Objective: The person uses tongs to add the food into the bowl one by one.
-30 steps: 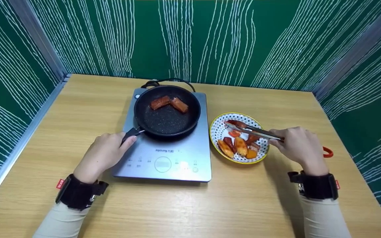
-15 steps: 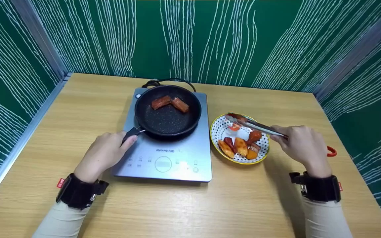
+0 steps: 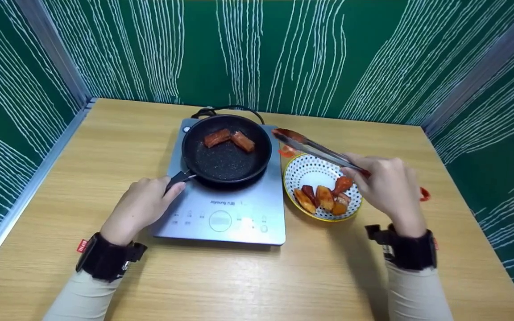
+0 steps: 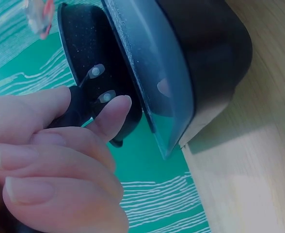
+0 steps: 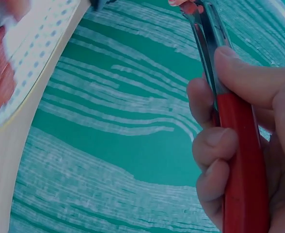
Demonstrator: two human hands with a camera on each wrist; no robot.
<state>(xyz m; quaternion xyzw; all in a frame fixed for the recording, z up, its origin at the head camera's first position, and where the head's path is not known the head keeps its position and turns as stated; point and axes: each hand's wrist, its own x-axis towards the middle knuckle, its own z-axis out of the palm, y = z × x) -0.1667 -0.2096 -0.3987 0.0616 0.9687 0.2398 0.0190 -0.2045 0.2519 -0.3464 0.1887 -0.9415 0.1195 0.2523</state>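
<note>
In the head view my left hand (image 3: 143,205) grips the handle (image 3: 177,182) of a black frying pan (image 3: 225,165). Two brown-red meat pieces (image 3: 229,139) lie in the pan. My right hand (image 3: 386,185) holds metal tongs (image 3: 324,154) by their red handle (image 5: 242,165). An orange-red and whitish piece of food (image 3: 287,151) hangs at the tong tips, between pan and bowl; its kind is blurred. Below the tongs stands a dotted bowl (image 3: 304,171) with a yellow rim. It holds a small drumstick (image 3: 342,184), yellow-brown wedges (image 3: 325,197) and other food.
The pan sits on a silver induction cooker (image 3: 243,223), whose black cord (image 3: 239,107) loops behind it. Green walls (image 3: 364,67) with white lines enclose the wooden table (image 3: 221,281) at the back and sides.
My right hand has raised the tongs out of the bowl and moved left toward the pan, carrying the orange-red piece. My left hand stays on the pan handle.
</note>
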